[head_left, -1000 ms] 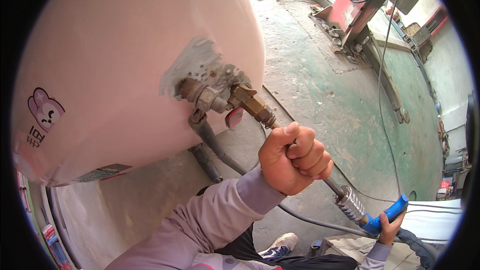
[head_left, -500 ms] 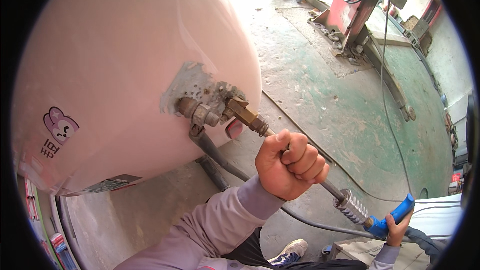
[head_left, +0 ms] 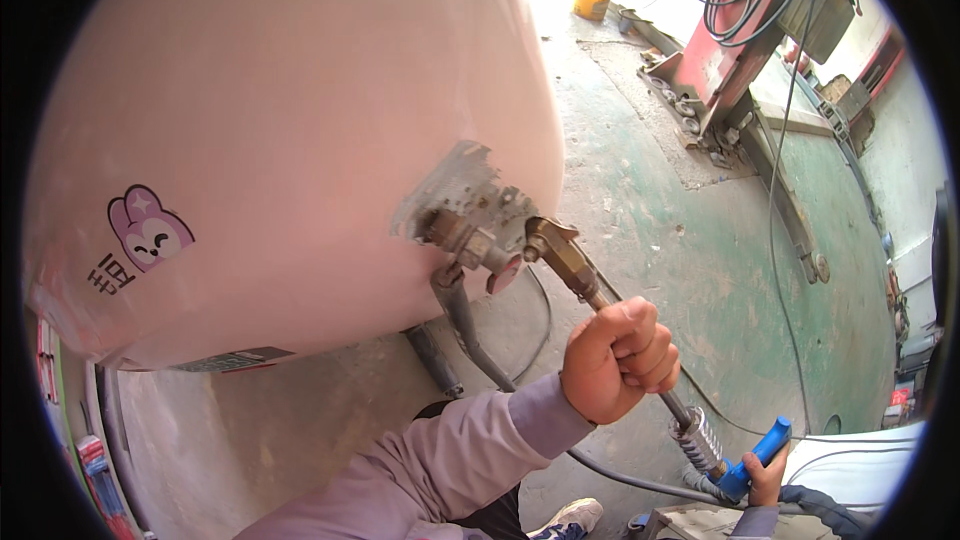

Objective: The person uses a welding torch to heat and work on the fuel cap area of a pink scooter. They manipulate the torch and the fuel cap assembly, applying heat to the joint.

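Left hand (head_left: 620,360): closed tight round a slim, straight metal rod (head_left: 676,408)
Right hand (head_left: 766,481): wrapped round a smooth blue handle (head_left: 771,441), below and right of the left grip
Spring (head_left: 701,444): coiled bright metal, between both grips
Clamp head (head_left: 566,262): blocky, brass-coloured, just up-left of the left grip
Panel (head_left: 300,120): glossy pale-pink curve farther left, bearing a scraped, pitted grey patch (head_left: 462,180)

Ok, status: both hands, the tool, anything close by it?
Left hand closed round tool rod; right hand gripping blue handle. Brass tool head by grey patch, contact unclear. Metal fitting close beside it.
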A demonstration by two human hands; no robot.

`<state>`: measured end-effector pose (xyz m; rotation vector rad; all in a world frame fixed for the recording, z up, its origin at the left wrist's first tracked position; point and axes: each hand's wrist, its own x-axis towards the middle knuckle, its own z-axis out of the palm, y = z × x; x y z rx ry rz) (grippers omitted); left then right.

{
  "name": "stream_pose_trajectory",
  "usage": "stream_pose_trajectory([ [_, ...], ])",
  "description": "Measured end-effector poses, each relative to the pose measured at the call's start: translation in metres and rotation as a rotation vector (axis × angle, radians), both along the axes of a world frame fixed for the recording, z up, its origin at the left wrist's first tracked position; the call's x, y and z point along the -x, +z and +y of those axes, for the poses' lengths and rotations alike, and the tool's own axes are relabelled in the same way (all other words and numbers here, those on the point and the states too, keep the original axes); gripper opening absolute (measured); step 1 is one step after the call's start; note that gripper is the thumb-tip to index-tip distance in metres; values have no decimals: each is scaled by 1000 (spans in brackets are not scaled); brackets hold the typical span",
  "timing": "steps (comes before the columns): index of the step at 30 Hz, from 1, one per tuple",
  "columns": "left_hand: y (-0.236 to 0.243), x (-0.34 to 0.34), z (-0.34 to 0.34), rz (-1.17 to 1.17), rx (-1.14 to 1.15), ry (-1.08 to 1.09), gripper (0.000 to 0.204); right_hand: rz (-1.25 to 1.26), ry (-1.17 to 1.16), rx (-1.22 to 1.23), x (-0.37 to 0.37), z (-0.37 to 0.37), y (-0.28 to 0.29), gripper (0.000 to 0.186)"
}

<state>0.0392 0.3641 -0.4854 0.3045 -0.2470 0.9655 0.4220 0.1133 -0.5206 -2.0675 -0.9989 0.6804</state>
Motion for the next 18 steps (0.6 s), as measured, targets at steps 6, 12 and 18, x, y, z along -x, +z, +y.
stream_pose_trajectory([
  [6, 1, 2, -4, 12, -6, 14, 42, 45, -15, 43, -2, 7, -5, 107],
  [12, 8, 3, -9, 24, -17, 32, 43, 128, 10, 71, -3, 12, -11, 101],
  [18, 11, 3, -15, 28, -39, 62, 44, 174, -9, 84, -4, 13, -15, 99],
])
